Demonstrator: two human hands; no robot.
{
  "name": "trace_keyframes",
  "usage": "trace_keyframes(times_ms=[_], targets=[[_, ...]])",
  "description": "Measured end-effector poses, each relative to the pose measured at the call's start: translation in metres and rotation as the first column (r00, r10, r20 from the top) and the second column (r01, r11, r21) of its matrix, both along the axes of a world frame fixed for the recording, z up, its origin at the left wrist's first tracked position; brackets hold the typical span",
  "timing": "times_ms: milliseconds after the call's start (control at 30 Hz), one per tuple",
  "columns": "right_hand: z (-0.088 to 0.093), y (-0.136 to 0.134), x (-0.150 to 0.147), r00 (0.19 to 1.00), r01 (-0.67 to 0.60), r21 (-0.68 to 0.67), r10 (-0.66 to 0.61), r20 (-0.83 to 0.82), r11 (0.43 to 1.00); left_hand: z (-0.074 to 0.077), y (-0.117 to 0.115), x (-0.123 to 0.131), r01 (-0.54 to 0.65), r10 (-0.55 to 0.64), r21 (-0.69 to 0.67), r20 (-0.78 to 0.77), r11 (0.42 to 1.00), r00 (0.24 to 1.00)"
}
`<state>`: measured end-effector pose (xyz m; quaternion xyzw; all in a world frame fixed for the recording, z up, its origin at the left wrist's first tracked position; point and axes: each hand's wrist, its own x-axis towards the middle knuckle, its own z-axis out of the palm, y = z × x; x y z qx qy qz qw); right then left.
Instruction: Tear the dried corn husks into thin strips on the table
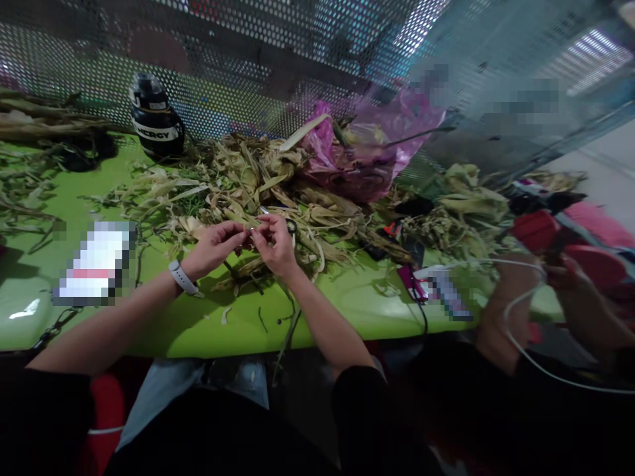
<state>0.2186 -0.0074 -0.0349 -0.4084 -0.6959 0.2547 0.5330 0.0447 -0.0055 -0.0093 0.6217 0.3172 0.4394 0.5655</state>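
Observation:
My left hand [215, 248], with a pale watch band on its wrist, has its fingers pinched together over the green table [208, 330]. Close against its fingertips, my right hand [275, 246] is closed in a pinch too. Something small sits between the fingertips of both hands, too small to name. Just beyond and around the hands spreads a pile of dry husks and leaves [248, 168]. Dark reddish bits show just below the fingertips.
A black bottle [157, 125] stands at the back left. A phone [96, 259] lies at the left. Behind the pile is a pink plastic bag [367, 158]. Another person's hands and forearms [510, 297] are at the right, beside a second phone [449, 294] and a white cable.

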Motion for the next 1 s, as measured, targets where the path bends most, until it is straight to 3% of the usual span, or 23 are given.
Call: trace_keyframes(times_ms=[167, 233, 333, 433, 533, 767, 1000], targets=[[-0.001, 0.003, 0.003, 0.999, -0.024, -0.001, 0.024, 0.043, 1.0, -0.002, 0.0, 0.001, -0.037, 0.065, 0.177, -0.152, 0.984, 0.986], [0.001, 0.003, 0.004, 0.999, -0.019, 0.014, 0.018, 0.04, 1.0, -0.001, 0.0, 0.002, -0.051, 0.066, 0.129, -0.114, 0.99, 0.991], [0.005, 0.002, 0.007, 0.995, -0.022, 0.119, 0.011, 0.094, 0.993, 0.001, 0.002, 0.002, -0.035, 0.036, -0.066, 0.023, 0.997, 0.999], [0.008, 0.003, 0.009, 0.976, -0.057, 0.253, 0.0, 0.22, 0.966, 0.004, 0.003, 0.001, 0.005, 0.03, -0.246, 0.134, 0.969, 0.99], [0.006, 0.006, 0.011, 0.959, -0.049, 0.305, -0.041, 0.282, 0.951, 0.005, 0.003, 0.001, 0.034, 0.036, -0.336, 0.199, 0.941, 0.979], [-0.003, 0.011, 0.011, 0.956, 0.001, 0.392, -0.116, 0.27, 0.92, 0.008, 0.0, 0.0, 0.056, 0.049, -0.421, 0.234, 0.906, 0.971], [-0.002, 0.006, 0.006, 0.972, 0.045, 0.327, -0.117, 0.206, 0.944, 0.006, -0.001, 0.003, 0.026, 0.03, -0.29, 0.186, 0.957, 0.982]])
